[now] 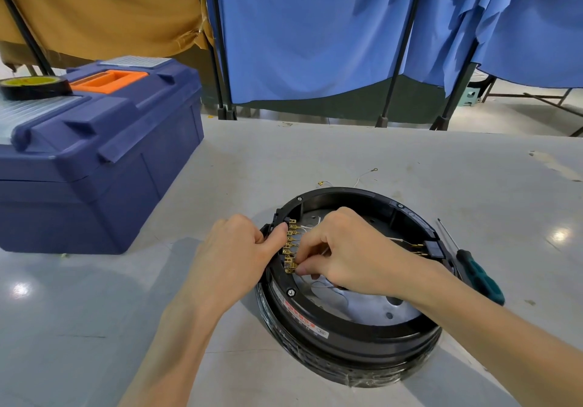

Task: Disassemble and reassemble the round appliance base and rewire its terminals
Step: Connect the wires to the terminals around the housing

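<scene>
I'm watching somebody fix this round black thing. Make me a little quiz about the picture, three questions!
1. True or false: the screwdriver lies on the table beside the round base, in nobody's hand.
2. Which hand pinches at the near end of the row of brass terminals? A) left hand B) right hand
3. Fill in: the roll of tape sits on top of the blue ____.

Key: 1 true; 2 B; 3 toolbox.
</scene>
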A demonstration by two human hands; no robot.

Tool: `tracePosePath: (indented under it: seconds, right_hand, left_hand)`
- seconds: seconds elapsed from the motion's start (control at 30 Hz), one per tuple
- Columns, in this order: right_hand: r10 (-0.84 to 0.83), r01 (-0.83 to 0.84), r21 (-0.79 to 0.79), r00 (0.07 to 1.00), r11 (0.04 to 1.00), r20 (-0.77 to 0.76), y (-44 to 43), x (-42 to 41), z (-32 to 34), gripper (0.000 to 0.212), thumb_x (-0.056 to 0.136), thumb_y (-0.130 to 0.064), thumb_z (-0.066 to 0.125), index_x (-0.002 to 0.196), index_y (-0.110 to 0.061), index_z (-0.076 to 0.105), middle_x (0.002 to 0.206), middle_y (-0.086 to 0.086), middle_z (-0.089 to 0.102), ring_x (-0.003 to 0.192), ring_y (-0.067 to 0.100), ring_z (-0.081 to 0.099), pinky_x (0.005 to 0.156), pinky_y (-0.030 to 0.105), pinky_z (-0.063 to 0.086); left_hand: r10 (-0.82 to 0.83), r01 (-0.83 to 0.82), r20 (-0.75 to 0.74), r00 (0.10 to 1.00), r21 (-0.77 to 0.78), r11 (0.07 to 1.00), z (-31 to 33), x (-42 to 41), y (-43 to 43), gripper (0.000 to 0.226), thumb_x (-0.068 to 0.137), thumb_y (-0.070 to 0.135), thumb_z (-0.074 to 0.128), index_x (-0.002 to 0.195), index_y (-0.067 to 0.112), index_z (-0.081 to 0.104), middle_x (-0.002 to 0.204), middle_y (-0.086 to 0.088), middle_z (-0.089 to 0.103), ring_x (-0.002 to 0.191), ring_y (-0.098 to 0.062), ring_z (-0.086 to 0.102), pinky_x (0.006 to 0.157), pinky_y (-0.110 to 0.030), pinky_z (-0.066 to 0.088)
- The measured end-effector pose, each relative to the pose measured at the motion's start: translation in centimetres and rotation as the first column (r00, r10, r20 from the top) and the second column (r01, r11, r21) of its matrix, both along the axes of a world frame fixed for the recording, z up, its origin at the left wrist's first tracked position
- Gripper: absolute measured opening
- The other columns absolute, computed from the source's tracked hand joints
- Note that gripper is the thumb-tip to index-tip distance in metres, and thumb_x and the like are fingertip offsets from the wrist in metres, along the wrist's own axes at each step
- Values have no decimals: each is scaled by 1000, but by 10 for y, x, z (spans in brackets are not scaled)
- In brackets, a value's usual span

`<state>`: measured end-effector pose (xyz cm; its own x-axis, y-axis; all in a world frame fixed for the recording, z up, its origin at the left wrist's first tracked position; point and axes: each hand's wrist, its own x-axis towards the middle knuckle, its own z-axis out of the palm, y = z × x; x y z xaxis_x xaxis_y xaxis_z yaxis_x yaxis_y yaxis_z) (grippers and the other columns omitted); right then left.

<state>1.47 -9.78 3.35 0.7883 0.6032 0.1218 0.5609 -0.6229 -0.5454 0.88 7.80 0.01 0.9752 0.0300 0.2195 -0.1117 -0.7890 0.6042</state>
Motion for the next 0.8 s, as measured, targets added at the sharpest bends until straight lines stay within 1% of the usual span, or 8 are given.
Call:
tracePosePath:
  seconds: [0.1, 0.17, 0.23, 0.33, 0.47, 0.6, 0.7, 0.8]
  right_hand:
    - [-17, 17, -12, 1000, 1000, -11, 3, -1, 0, 12, 77, -6, 75, 69, -14, 75, 55, -3, 65, 55, 13, 57, 57, 31, 49]
    - [-45, 45, -22, 999, 999, -22, 6, -1, -1, 13, 76, -2, 73, 67, -11, 74, 47, -10, 56, 51, 6, 52, 48, 16, 38]
    - [-74, 73, -36, 997, 997, -28, 9, -2, -2, 12, 74, 1, 71, 66, -7, 72, 43, -12, 50, 47, 4, 48, 45, 15, 34]
    - [-94, 93, -33, 995, 995, -35, 11, -2, -2, 10, 72, 4, 68, 67, -3, 71, 50, 4, 57, 46, 8, 42, 44, 20, 33]
    - [-108, 107, -23, 994, 994, -5, 17, -3, -1, 8, 69, 7, 63, 65, 2, 68, 62, 25, 61, 56, 33, 48, 49, 33, 37]
    - [-112, 113, -42, 993, 993, 27, 19, -4, -4, 6, 69, 8, 60, 65, 7, 65, 63, 30, 58, 55, 27, 40, 46, 21, 29]
    - [-113, 113, -24, 993, 993, 16, 17, -3, -5, 8, 71, 6, 63, 67, 2, 68, 60, 20, 61, 59, 32, 53, 52, 25, 40]
    - [-92, 91, -21, 995, 996, -34, 13, 0, -1, 7, 74, -1, 72, 71, -7, 72, 53, -4, 57, 51, 8, 52, 53, 25, 41]
  left_hand:
    - [41, -41, -13, 999, 41, 998, 4, -3, -4, 72, 88, 52, 56, 42, 11, 20, 40, 1, 17, 49, -29, 22, 46, -32, 21]
    - [52, -51, -11, 999, 50, 997, 6, -4, -7, 69, 90, 51, 55, 43, 15, 20, 42, 0, 20, 51, -37, 28, 46, -33, 21]
    - [46, -45, -10, 999, 45, 998, 8, -4, -8, 68, 91, 50, 55, 43, 15, 22, 43, 0, 21, 55, -41, 34, 47, -34, 22]
    - [36, -36, -19, 999, 38, 999, 6, -4, -9, 66, 93, 49, 53, 46, 13, 24, 45, -1, 23, 55, -41, 35, 49, -34, 23]
    - [15, -14, -22, 1000, 29, 999, 3, -3, -9, 66, 95, 49, 51, 48, 11, 23, 44, -1, 25, 45, -27, 25, 48, -32, 24]
    - [28, -26, -42, 999, 33, 999, 4, -2, -9, 65, 96, 49, 50, 50, 12, 23, 47, -2, 25, 46, -32, 28, 48, -33, 22]
    - [25, -23, -52, 998, 37, 999, 4, -2, -9, 67, 95, 48, 52, 47, 12, 22, 43, 0, 22, 46, -29, 24, 47, -33, 22]
    - [-5, 2, -70, 998, -32, 999, 5, -1, -4, 68, 92, 48, 55, 44, 15, 19, 39, 3, 14, 47, -21, 17, 45, -30, 20]
